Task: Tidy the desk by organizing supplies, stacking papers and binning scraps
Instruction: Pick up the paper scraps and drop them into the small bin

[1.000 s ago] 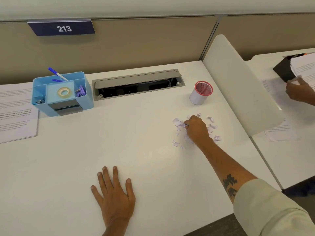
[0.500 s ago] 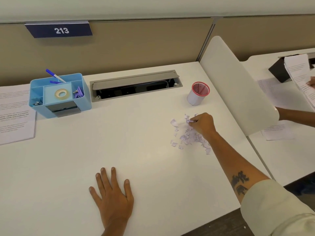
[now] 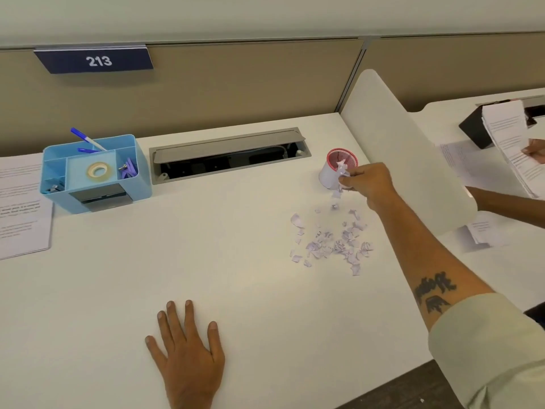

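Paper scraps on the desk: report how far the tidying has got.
Done, by the look of it: pens, tape and clips sit in the blue organizer, and sheets lie at the desk's left edge. In hand: the right hand holds a pinch of scraps at the red-rimmed cup, a few bits dropping. Left: most of the scrap pile is on the desk. The left hand rests flat.

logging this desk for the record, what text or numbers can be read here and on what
"213": white digits on the dark blue sign on the partition.
Printed sheets at the desk's left edge: lines of text, too blurred to read.
Papers at the neighbouring desk: too small to read.
Tattoo on the right forearm: not legible.
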Action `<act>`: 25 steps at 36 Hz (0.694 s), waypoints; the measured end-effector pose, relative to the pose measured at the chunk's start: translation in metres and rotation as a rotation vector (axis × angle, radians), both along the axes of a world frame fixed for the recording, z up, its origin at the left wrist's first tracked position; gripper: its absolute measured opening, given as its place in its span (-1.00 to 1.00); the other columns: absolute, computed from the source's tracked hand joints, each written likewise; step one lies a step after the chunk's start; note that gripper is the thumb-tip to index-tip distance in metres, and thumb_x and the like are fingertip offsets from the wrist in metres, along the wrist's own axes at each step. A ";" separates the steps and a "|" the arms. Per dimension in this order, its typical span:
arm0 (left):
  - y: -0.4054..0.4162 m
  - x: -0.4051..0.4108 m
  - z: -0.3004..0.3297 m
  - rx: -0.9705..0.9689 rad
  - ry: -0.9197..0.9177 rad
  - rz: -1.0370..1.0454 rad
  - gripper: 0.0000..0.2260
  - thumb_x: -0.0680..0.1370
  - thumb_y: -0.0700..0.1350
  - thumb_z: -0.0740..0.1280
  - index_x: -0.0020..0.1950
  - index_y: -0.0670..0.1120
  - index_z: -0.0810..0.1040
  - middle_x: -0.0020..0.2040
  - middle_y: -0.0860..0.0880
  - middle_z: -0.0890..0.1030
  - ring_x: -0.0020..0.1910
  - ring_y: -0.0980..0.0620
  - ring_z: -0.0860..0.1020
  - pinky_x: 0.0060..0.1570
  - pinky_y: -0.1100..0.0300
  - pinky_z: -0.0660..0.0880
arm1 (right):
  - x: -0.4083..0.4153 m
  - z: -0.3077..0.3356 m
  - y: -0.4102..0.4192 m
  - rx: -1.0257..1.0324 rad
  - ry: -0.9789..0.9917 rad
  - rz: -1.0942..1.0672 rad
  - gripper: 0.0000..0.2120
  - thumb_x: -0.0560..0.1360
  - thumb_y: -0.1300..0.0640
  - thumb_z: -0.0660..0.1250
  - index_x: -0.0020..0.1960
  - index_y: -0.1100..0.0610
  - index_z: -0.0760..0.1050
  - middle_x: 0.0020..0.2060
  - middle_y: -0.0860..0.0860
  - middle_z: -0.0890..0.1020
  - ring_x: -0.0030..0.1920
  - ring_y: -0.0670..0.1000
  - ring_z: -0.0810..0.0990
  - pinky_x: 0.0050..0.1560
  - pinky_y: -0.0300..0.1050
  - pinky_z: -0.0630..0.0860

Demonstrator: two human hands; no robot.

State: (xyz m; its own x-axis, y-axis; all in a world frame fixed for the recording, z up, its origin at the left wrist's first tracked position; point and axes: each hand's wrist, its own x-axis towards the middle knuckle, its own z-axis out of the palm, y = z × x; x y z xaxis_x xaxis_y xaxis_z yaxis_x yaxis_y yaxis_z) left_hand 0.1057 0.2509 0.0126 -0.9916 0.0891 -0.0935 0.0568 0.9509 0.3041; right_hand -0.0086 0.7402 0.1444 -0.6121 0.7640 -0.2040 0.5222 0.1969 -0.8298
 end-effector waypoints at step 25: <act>0.009 -0.003 -0.003 0.024 0.056 0.073 -0.27 0.66 0.32 -0.04 0.68 -0.09 0.39 0.74 -0.21 0.26 0.72 -0.28 0.23 0.65 -0.42 0.01 | -0.067 0.000 0.041 0.330 -0.225 0.083 -0.70 0.49 0.05 0.57 0.11 0.24 0.74 0.01 0.21 0.75 0.04 0.21 0.72 0.09 -0.06 0.60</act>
State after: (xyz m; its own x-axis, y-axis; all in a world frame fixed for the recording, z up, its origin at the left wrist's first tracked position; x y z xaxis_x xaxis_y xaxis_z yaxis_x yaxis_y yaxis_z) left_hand 0.1024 0.2597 0.0100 -0.9992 0.0180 -0.0361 0.0053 0.9457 0.3250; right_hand -0.0757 0.7816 0.1444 -0.6426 0.7607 -0.0919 0.6547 0.4828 -0.5817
